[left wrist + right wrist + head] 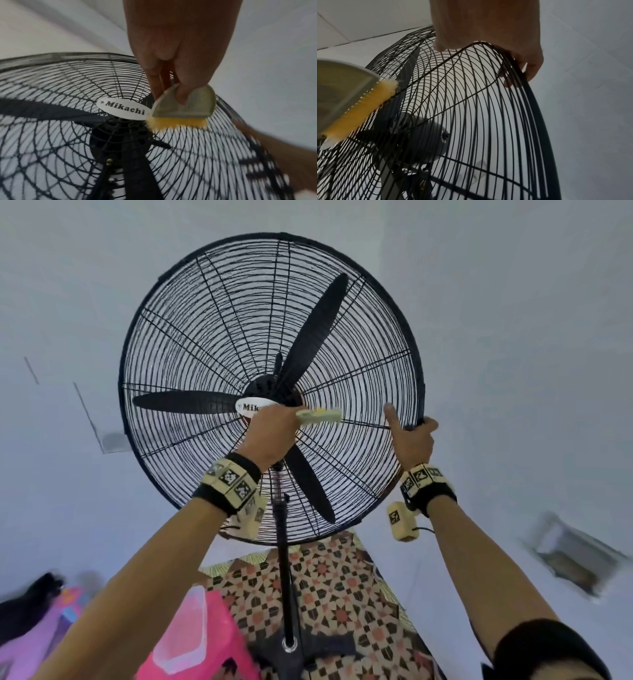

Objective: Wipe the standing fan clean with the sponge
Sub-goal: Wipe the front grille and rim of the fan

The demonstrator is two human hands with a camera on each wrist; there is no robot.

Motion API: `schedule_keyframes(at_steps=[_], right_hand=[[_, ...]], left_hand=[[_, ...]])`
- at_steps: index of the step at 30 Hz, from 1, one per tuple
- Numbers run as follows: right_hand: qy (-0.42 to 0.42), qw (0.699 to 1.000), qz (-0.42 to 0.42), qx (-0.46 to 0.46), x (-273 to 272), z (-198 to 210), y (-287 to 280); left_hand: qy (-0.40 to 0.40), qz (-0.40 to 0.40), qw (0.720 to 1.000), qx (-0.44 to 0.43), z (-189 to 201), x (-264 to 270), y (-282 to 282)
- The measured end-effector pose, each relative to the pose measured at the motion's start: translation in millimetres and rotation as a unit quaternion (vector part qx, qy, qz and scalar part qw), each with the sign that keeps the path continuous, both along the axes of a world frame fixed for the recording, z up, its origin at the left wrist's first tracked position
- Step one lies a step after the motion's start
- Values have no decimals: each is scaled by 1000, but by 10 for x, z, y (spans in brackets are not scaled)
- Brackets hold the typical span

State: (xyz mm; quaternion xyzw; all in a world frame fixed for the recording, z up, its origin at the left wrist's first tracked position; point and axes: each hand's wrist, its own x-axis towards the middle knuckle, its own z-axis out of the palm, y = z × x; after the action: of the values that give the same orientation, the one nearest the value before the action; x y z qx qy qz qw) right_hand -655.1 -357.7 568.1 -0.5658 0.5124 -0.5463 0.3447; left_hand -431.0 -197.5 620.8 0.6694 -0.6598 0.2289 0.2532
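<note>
Left hand gripping sponge against fan grille — right hand clasping its rim

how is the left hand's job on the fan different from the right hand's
The left hand pinches the sponge and presses its yellow side on the grille beside the centre badge; the right hand holds no tool and grips the grille's outer rim. The left works near the hub, the right at the edge. The right's thumb lies on the front wires with its fingers curled behind the rim. Both touch the same front grille.
</note>
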Motion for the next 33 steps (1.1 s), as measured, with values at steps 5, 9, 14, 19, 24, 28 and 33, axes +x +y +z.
schedule_keyframes(at_steps=[5, 9, 14, 19, 24, 28, 33], right_hand=[[-29, 1000, 2, 2, 1, -74, 78], [-22, 1000, 13, 3, -25, -62, 84], [-26, 1000, 9, -10, 15, -45, 98], [-21, 1000, 17, -7, -15, -50, 87], [-19, 1000, 17, -2, -16, -42, 89], [-23, 1000, 17, 1, -11, -75, 87], [-16, 1000, 21, -2, -24, -53, 63]], left_hand=[[53, -44, 992, -106, 67, 3, -45], [-28, -82, 995, -52, -164, 44, -38], [-12, -62, 992, -108, 31, 14, -56], [-43, -53, 997, -48, -14, -6, -126], [-50, -55, 996, -44, 108, -49, -150], [-18, -53, 991, -122, 106, -93, -264], [-80, -57, 995, 5, -26, -124, -245]])
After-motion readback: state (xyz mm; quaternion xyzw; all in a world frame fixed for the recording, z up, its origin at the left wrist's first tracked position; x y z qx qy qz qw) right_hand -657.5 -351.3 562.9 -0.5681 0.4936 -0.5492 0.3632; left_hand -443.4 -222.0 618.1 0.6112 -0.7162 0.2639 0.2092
